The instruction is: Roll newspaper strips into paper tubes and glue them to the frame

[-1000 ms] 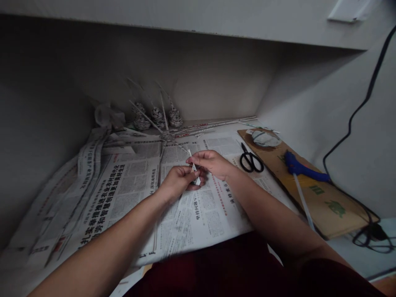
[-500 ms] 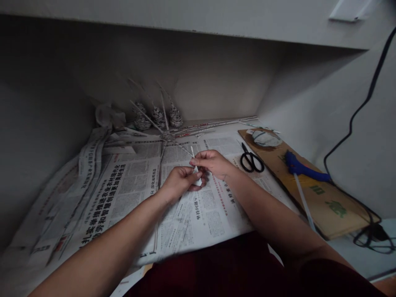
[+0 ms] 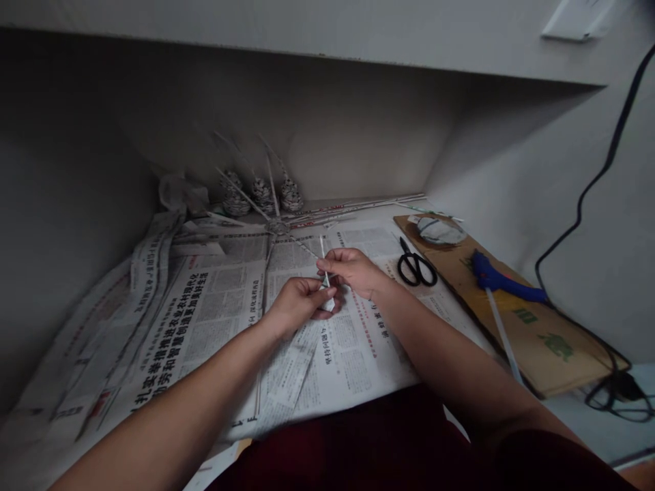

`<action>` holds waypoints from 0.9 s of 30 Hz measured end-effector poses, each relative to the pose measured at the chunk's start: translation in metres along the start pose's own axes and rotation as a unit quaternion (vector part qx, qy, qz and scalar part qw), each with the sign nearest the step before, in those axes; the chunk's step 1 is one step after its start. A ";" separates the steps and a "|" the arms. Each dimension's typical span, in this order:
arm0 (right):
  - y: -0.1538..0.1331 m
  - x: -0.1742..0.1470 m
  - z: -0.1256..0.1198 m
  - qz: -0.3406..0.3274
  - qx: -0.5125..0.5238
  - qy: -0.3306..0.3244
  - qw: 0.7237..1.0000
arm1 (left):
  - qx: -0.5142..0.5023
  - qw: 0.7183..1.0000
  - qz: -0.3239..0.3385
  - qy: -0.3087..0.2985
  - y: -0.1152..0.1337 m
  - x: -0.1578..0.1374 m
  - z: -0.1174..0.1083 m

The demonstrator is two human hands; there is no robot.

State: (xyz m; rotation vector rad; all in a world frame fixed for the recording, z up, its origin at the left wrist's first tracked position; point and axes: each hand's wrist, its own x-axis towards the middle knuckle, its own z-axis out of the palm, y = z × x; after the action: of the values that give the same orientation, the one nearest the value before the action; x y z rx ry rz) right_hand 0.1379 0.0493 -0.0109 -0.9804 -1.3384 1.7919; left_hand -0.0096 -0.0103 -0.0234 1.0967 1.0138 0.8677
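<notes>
Both of my hands meet over the newspaper point(image 3: 353, 354) spread on the work surface. My left hand point(image 3: 301, 300) is closed around the lower, wider end of a paper strip point(image 3: 327, 278). With thumb and fingers, my right hand point(image 3: 351, 271) pinches the narrow part of the same strip, whose thin tip points up and away. Just beyond the hands, a woven paper piece point(image 3: 278, 226) lies flat, with rolled paper spokes fanning out of it. One spoke runs toward my fingers; I cannot tell whether it touches them.
Black scissors point(image 3: 417, 267) lie right of my hands. A blue glue gun point(image 3: 504, 279) rests on a cardboard sheet point(image 3: 542, 334), its cord trailing right. Several paper tubes point(image 3: 353, 204) and woven cone shapes point(image 3: 262, 196) are at the back. A low overhang point(image 3: 307, 34) crosses above.
My right hand has turned slightly and shifted right. The strip's tip now stands more upright, and its wide end looks narrower between the fingers. The left hand has barely moved.
</notes>
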 end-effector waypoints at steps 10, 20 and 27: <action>-0.001 0.002 -0.005 -0.021 -0.011 0.011 1.000 | 0.019 1.000 0.012 -0.021 -0.001 -0.002 0.000; 0.002 0.005 -0.003 -0.023 0.002 0.030 0.999 | 0.022 1.000 0.004 -0.017 0.000 -0.002 0.000; -0.012 0.003 -0.009 -0.067 0.043 0.053 0.995 | 0.050 0.998 -0.013 -0.039 -0.001 -0.003 0.002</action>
State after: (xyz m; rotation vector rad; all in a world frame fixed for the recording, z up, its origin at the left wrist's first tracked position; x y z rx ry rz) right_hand 0.1450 0.0586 -0.0011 -0.9048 -1.2224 1.6596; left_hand -0.0090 -0.0137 -0.0231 1.1902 1.0141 0.7542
